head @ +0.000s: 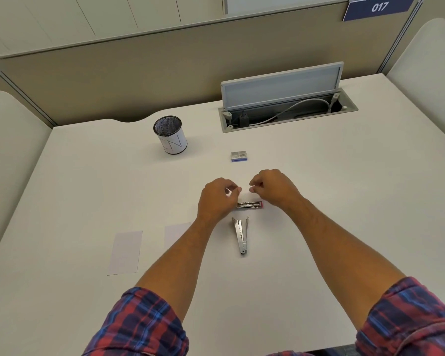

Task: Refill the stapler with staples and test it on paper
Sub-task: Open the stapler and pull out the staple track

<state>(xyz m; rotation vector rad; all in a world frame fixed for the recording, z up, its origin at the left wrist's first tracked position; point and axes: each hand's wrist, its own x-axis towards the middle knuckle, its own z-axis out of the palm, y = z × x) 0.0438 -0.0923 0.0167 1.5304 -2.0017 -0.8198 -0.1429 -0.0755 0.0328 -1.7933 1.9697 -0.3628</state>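
Sleeves (144, 327): red-and-blue plaid
Pen cup (170, 134): white, black mesh
Staple box (239, 155): blue and grey
Desk (319, 201): white
Stapler (249, 205): silver, red end

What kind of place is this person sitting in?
Probably an office or study cubicle: a white desk walled by a beige partition with a numbered sign reading 017, a pop-up cable box set in the desk, and a mesh pen cup.

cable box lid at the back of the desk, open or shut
Open. The cable box lid stands tilted up from its rear edge, exposing the recess below, where a grey cable and a plug are visible.
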